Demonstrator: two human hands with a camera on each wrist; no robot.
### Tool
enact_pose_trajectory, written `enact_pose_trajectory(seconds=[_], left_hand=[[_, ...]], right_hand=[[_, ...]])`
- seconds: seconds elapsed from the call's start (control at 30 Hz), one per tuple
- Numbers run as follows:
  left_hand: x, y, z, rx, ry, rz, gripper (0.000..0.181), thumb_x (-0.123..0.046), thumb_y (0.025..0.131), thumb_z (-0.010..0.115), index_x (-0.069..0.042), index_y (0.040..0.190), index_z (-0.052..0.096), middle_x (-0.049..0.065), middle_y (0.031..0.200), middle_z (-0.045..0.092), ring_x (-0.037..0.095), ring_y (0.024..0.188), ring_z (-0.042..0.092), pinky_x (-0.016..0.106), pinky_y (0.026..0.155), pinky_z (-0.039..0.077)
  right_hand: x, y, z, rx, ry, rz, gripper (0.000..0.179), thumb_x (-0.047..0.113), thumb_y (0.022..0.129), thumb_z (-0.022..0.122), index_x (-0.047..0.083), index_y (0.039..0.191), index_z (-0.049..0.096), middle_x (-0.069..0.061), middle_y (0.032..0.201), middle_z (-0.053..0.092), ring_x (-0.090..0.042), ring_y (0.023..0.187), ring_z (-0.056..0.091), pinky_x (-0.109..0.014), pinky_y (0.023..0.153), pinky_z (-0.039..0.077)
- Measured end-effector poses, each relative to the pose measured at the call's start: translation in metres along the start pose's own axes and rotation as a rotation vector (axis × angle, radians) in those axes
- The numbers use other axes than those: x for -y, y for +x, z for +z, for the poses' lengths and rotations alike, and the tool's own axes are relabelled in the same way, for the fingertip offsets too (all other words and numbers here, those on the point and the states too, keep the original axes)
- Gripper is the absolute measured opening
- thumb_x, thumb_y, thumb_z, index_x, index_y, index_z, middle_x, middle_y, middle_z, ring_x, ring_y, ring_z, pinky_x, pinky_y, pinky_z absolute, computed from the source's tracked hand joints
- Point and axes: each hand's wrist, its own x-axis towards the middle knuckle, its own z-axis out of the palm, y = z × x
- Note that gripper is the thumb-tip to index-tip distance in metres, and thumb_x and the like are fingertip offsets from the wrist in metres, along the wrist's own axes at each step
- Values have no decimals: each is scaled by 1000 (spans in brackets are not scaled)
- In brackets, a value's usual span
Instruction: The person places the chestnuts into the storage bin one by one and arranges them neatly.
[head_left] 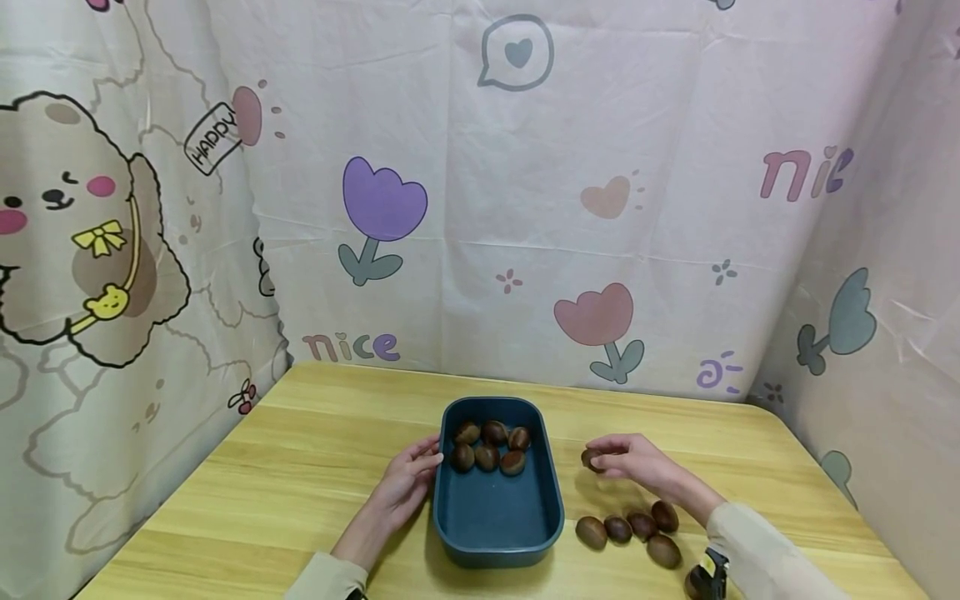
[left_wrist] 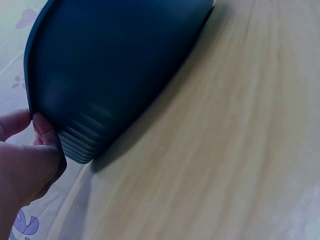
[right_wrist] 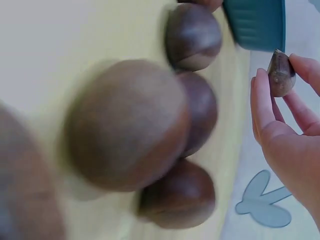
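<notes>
My left hand [head_left: 406, 484] pinches the left rim of a dark blue rectangular container [head_left: 497, 517], thumb and finger meeting at its edge in the left wrist view. Inside, several brown chestnuts [head_left: 487, 457] lie in two rows toward the far end. To the right of the container, my right hand [head_left: 636, 463] pinches a single chestnut [right_wrist: 282, 75] between thumb and fingertips, held above the table. Nearer the right forearm, several more chestnuts [head_left: 618, 530] rest loosely grouped on the wood; another is partly hidden by the wrist camera.
The light wooden table [head_left: 247, 500] carries everything. A patterned cloth [head_left: 495, 200] hangs behind its far edge and along both sides. The container's walls rise around the chestnuts in it.
</notes>
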Motion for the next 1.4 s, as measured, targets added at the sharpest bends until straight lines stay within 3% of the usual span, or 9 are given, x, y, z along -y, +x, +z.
enact_pose_trajectory(seconds=[0.33,0.67,0.97,1.27,1.4], left_hand=[[-1,-1,0,10,-22,-5,45,8,94,47,17,135,32,17,116,48,20,104,50,25,85,46],[-2,-1,0,4,-16,-1,44,8,94,48,18,134,34,16,114,49,19,100,51,24,82,46],[-1,-1,0,-15,-20,-3,43,9,93,49,17,133,35,17,114,48,20,101,49,25,82,46],[0,-2,-1,10,-10,9,42,8,94,49,18,133,35,15,112,50,18,96,52,24,81,46],[1,-1,-1,1,-8,20,42,8,93,49,18,132,36,15,111,50,17,94,52,24,79,46]], right_hand=[[24,20,15,23,-124,-80,48,12,91,67,-19,124,51,-19,109,65,-22,94,65,-45,85,52],[50,33,35,45,-274,-114,32,18,89,70,-6,111,66,-10,98,70,-24,90,68,-48,84,51],[77,54,59,55,-478,-143,26,21,85,74,2,103,71,0,88,68,-15,81,60,-35,76,51],[91,72,93,96,-431,-119,28,16,84,75,-2,105,71,-3,91,69,-27,78,64,-39,71,55],[88,80,110,111,-445,-97,29,17,84,76,-2,106,72,-2,91,69,-20,77,62,-44,73,54]])
